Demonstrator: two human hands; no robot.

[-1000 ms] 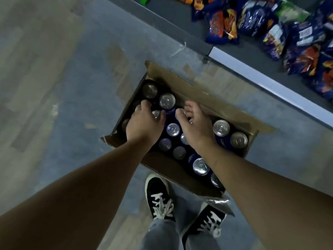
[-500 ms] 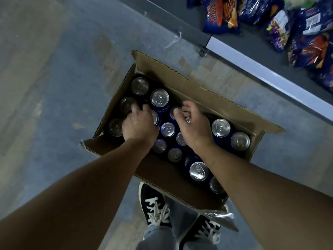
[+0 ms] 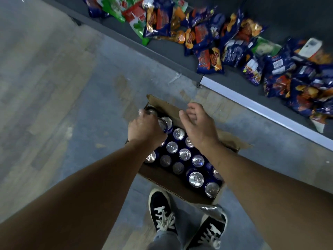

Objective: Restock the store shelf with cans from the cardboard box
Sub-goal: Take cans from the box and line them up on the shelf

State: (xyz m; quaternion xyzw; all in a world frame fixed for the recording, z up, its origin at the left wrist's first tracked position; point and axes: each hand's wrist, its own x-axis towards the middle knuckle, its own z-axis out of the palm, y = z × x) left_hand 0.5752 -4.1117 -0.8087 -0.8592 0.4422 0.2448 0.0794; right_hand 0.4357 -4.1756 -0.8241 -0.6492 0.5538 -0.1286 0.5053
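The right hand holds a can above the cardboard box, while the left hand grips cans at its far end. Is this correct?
Not quite. The head view shows the right hand empty, fingers loosely curled, above the cardboard box. The left hand does grip cans at its far end.

We saw the cans (image 3: 184,153) were dark blue in the body with bright silver tops, packed in a plain brown cardboard box (image 3: 167,179). The floor (image 3: 54,87) was blue-grey, patched with paler beige in a plank pattern. The shelf (image 3: 234,79) was dark grey, edged with a pale bluish-white strip (image 3: 261,110). On it the snack bags (image 3: 207,58) were mostly navy with orange and red, a few green. Our shoes (image 3: 159,201) were black with white laces (image 3: 164,219).
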